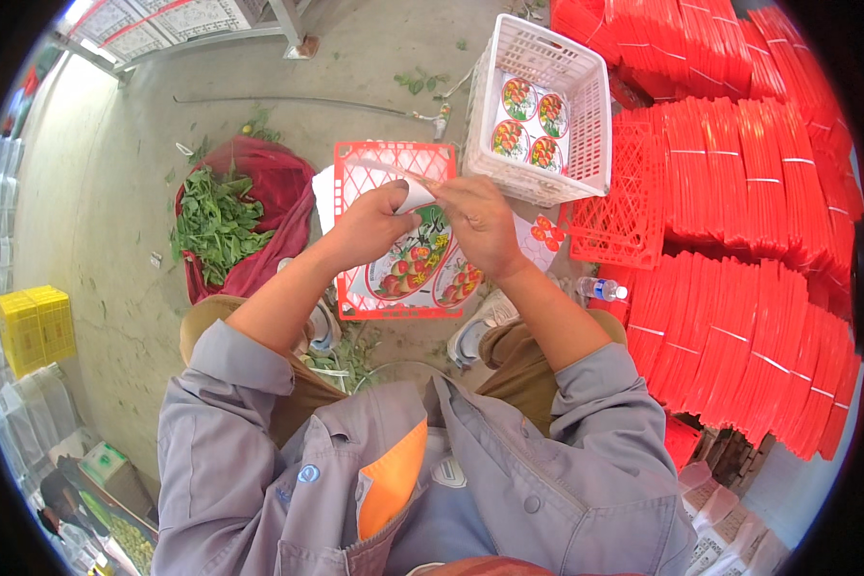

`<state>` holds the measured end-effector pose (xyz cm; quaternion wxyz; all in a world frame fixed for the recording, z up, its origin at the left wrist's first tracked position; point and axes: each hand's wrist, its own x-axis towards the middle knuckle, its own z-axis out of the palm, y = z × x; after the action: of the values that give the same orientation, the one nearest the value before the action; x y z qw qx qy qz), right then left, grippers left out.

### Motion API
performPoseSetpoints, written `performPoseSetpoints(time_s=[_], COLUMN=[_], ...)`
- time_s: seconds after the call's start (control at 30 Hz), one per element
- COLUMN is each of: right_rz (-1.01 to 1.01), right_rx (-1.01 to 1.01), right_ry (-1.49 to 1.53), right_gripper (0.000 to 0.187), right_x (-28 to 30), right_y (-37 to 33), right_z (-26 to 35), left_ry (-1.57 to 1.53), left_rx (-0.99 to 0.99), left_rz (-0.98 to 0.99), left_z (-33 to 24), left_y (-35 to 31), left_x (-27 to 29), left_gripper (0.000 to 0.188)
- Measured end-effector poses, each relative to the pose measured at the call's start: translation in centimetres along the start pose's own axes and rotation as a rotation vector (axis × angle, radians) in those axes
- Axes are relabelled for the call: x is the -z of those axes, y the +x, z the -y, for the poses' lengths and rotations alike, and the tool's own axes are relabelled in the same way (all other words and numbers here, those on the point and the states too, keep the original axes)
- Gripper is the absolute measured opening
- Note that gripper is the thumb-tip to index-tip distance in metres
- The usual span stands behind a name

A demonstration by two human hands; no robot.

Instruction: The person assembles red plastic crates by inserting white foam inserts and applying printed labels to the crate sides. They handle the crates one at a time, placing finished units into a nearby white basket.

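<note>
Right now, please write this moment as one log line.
left hand: holding printed cardboard; right hand: holding printed cardboard; beneath: red crate

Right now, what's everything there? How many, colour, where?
Lattice crate: one, red, centre
Printed sheet: at least one, multicoloured, above that crate
Slotted crate: one, white, upper right
Round pictures: four, multicoloured, inside it
Second lattice crate: one, red, right
Strapped bundles: many, red, far right
Bottle: one, clear, right
Sack: one, maroon, left
Leaves: many, green, in sack
Yellow crate: one or more, far left
Hose: one, dark, upper floor
Rack: one, grey, top left
Shoes: two, pale, below centre
Jacket: one, grey, bottom
Left hand and right hand: two, bare, on sheet
</note>
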<state>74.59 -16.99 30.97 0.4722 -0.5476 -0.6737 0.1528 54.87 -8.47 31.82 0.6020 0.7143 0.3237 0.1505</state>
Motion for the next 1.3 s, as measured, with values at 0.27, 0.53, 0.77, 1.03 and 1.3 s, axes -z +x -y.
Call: performPoseSetpoints(time_s=[0.27,0.53,0.77,1.03,1.3], right_rz=[0.006,0.033,0.058,0.037,0.055], right_rx=[0.071,0.111,0.122,0.102,0.081], right_ry=[-0.132,-0.067,-0.114,-0.13,-0.088], right_gripper=[0.021,0.015,0.014,0.018,0.018], right_x=[0.6,-0.2,-0.3,-0.5,-0.3], right_y=[0.0,-0.3,-0.1,0.2,-0.3], right_z=[1.3,1.4,1.2,1.4,0.4], left_ry=[-0.154,0.176,0.167,-0.094,-0.126], left_rx=[0.196,-0.181,-0.149,0.118,0.156], left_rz=[0.001,-0.055,-0.049,0.0,0.047], left_z=[-0.7,1.8,1.4,0.8,0.4], left_y=[-1.3,-2.3,-2.7,-2.9,-3.0], left_x=[-0.2,-0.8,-0.4,0.0,0.7], left_gripper=[0.012,0.013,0.013,0.017,0.032])
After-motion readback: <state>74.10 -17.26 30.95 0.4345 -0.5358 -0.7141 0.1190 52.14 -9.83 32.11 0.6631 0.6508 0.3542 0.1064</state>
